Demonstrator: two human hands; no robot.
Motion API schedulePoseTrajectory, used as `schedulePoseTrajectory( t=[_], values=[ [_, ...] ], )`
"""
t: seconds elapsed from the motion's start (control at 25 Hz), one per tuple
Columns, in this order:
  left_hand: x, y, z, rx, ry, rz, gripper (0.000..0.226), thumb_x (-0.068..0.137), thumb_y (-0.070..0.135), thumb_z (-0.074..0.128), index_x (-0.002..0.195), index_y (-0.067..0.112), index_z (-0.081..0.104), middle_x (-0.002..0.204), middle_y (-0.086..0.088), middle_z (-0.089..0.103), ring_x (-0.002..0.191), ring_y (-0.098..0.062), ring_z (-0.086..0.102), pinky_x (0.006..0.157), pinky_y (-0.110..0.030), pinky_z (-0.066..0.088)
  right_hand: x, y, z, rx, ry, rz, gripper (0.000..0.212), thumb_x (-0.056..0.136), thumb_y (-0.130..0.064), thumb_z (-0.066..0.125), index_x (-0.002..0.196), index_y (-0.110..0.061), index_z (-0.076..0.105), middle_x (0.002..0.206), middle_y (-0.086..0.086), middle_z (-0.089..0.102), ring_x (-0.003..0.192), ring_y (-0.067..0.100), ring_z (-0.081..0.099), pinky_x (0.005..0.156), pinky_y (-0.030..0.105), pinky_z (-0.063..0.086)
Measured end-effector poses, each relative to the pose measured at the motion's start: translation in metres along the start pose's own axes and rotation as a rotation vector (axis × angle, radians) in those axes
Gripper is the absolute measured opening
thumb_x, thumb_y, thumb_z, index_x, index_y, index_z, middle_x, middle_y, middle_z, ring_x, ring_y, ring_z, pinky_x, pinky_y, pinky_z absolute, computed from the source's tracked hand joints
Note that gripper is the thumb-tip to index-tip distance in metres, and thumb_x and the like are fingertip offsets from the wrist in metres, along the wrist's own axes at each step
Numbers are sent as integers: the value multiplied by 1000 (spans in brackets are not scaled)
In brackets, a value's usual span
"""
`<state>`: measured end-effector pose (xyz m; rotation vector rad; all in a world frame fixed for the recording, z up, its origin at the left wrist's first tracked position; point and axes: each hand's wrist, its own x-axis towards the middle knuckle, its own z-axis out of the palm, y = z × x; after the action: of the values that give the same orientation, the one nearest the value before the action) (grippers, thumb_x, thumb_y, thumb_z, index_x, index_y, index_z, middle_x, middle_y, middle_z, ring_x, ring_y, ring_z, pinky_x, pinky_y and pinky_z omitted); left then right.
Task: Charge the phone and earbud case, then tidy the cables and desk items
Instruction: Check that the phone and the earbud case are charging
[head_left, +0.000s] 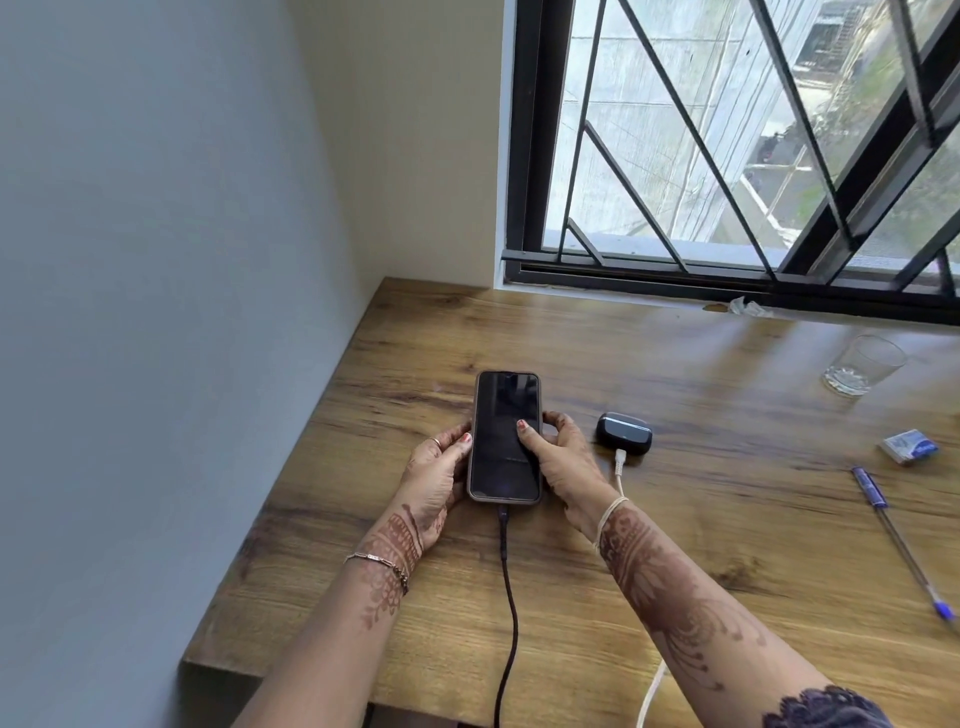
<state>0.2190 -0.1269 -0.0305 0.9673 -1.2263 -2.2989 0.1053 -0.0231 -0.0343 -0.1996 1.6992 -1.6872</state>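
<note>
The right thumb (523, 430) lies flat on the dark screen of the phone (504, 441), and the other fingers of the right hand (563, 465) curl round the phone's right edge. The left thumb (464, 440) presses against the left edge, while the rest of the left hand (435, 480) cups that side from below, a ring showing on one finger. So both hands grip the phone between them.

The phone lies face up, its far end pointing towards the window (727, 145), low over the wooden desk (415, 358) near the desk's left side. I cannot tell whether it touches the wood. A black cable (508, 582) is plugged into its near end and runs back between the forearms to the desk's front edge.

Just to the right of the right hand sits the dark earbud case (623, 433), lid closed, with a white cable (620, 469) plugged into its near side; that cable passes under the right wrist and comes out again by the front edge.

Well to the right are a clear glass (862, 364) near the window, a small blue and white box (909, 446), and a blue pen (898, 535) lying at a slant.
</note>
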Motion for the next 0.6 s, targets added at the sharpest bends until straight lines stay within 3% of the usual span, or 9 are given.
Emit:
schedulePoseTrajectory(
  t=[0.08, 0.24, 0.36, 0.48, 0.6],
  values=[
    [-12, 0, -5, 71, -11, -61, 21, 95, 16, 53, 113, 11, 64, 104, -7, 71, 87, -15, 67, 71, -26, 57, -2, -2, -2, 49, -13, -3, 30, 89, -24, 66, 115, -21, 51, 99, 7, 73, 78, 14, 72, 61, 30, 59],
    [-28, -1, -12, 167, -82, -141, 19, 91, 18, 61, 107, 9, 65, 100, -8, 73, 87, -15, 68, 83, -31, 56, -2, -2, -2, 55, -22, -5, 33, 89, -25, 67, 117, -20, 51, 98, 8, 74, 81, 18, 73, 69, 34, 60],
    [-28, -2, -11, 156, -71, -119, 21, 93, 19, 57, 111, 9, 63, 100, -8, 74, 85, -14, 70, 76, -29, 59, -4, -2, -3, 68, -46, -15, 31, 89, -24, 66, 117, -22, 51, 97, 8, 74, 80, 18, 73, 65, 31, 58],
    [-21, -2, -10, 121, -36, -73, 27, 96, 16, 51, 121, 11, 59, 107, -7, 72, 90, -14, 69, 66, -23, 58, -5, 0, -2, 87, -85, -15, 32, 90, -22, 65, 119, -22, 51, 98, 9, 75, 87, 23, 73, 72, 37, 59],
    [-17, 0, -8, 94, -57, -47, 30, 95, 10, 51, 124, 9, 57, 107, -7, 71, 91, -14, 68, 66, -25, 59, -7, 0, -4, 91, -108, -28, 30, 91, -23, 63, 119, -23, 51, 98, 9, 75, 89, 25, 73, 78, 42, 59]
  ],
)
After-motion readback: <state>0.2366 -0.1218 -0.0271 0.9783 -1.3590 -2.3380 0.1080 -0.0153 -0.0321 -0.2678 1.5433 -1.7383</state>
